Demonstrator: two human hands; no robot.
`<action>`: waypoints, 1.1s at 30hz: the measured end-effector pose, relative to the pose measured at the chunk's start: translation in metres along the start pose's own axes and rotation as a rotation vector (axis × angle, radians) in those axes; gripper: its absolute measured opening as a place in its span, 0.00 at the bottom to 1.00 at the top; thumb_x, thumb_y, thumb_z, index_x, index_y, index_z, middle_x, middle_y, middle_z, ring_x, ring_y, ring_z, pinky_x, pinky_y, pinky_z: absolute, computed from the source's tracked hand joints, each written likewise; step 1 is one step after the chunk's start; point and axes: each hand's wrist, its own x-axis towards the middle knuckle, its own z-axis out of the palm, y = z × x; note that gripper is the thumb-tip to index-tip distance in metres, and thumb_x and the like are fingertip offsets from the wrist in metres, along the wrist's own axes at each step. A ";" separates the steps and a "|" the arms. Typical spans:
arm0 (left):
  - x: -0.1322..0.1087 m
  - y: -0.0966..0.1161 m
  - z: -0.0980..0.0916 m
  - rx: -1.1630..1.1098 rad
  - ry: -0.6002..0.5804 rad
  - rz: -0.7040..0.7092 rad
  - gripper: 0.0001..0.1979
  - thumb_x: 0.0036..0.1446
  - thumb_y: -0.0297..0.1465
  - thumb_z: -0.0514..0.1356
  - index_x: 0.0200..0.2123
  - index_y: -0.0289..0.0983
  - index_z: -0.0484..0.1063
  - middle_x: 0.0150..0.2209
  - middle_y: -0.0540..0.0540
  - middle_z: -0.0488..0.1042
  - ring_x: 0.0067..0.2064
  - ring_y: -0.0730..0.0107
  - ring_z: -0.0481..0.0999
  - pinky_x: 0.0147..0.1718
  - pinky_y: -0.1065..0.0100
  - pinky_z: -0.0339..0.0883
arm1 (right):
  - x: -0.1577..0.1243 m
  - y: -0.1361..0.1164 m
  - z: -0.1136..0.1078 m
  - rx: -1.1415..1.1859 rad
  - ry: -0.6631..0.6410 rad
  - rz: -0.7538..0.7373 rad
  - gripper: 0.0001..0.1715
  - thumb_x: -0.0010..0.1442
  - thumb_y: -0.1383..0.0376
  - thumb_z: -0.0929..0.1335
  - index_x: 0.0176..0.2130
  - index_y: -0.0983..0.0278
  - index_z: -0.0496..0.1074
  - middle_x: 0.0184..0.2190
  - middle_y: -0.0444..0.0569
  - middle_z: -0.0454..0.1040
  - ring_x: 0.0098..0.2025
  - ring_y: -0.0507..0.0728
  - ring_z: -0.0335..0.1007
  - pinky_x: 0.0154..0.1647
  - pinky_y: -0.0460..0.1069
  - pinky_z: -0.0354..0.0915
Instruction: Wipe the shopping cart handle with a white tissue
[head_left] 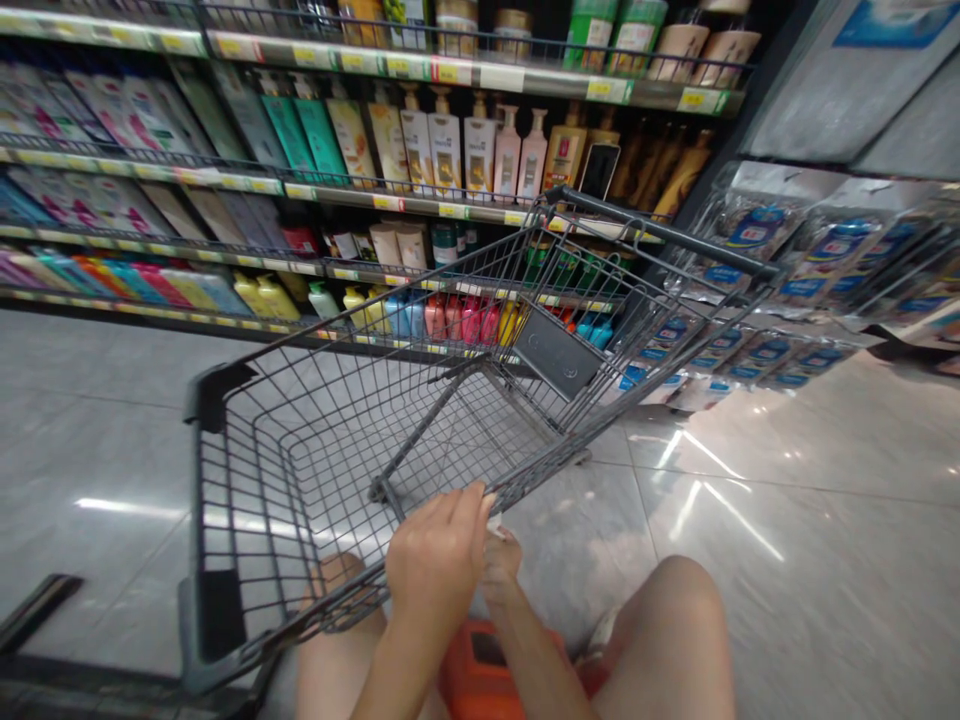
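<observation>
Beside the near long rim of the shopping cart (551, 462), held close together with bent fingers: left hand (436, 555) and right hand (502, 560), with a small white scrap (493, 522) showing between them. Cannot tell whether clenched on that scrap, on the rim, or on nothing; hidden by the fingers.

Judged most telling: nearer to the cart with the left, overlapping the rim in this view, and just behind the rim with the right. Lying directly ahead of both, with a long axis slanting from front end at left to handle (664, 238) at far right.

Counted: one cart, one handle, one scrap. Nearer than the cart, between two bare legs (679, 630), one orange-red object (481, 680), partly covered. Beyond the cart, on shelves (247, 180), two teal bottles (319, 130), three white pump bottles (446, 150), two pink bottles (508, 155).
</observation>
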 end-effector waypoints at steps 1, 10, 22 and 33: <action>0.000 0.000 0.000 0.004 0.008 0.004 0.12 0.64 0.34 0.51 0.35 0.38 0.73 0.23 0.51 0.73 0.26 0.71 0.72 0.26 0.69 0.60 | -0.001 -0.004 0.000 0.024 0.007 0.050 0.19 0.34 0.58 0.73 0.22 0.61 0.61 0.12 0.38 0.65 0.16 0.54 0.65 0.16 0.48 0.62; 0.005 -0.001 0.000 -0.023 0.034 -0.003 0.13 0.64 0.33 0.50 0.35 0.37 0.74 0.22 0.50 0.74 0.25 0.70 0.72 0.24 0.69 0.59 | -0.009 -0.048 0.000 0.198 -0.061 0.250 0.13 0.31 0.67 0.71 0.23 0.64 0.67 0.19 0.44 0.73 0.24 0.55 0.72 0.26 0.49 0.67; 0.000 -0.005 0.003 -0.036 -0.005 -0.004 0.10 0.63 0.34 0.52 0.37 0.37 0.72 0.26 0.51 0.76 0.28 0.69 0.74 0.28 0.68 0.61 | -0.026 -0.110 0.009 0.296 -0.058 0.181 0.13 0.31 0.68 0.73 0.24 0.66 0.72 0.19 0.44 0.73 0.22 0.52 0.68 0.27 0.48 0.67; -0.002 0.000 0.000 -0.036 -0.009 -0.013 0.11 0.64 0.33 0.52 0.37 0.37 0.72 0.25 0.51 0.75 0.27 0.69 0.73 0.27 0.68 0.60 | -0.027 -0.080 0.002 0.251 -0.058 0.235 0.15 0.30 0.66 0.74 0.24 0.66 0.72 0.20 0.45 0.75 0.24 0.54 0.70 0.28 0.49 0.68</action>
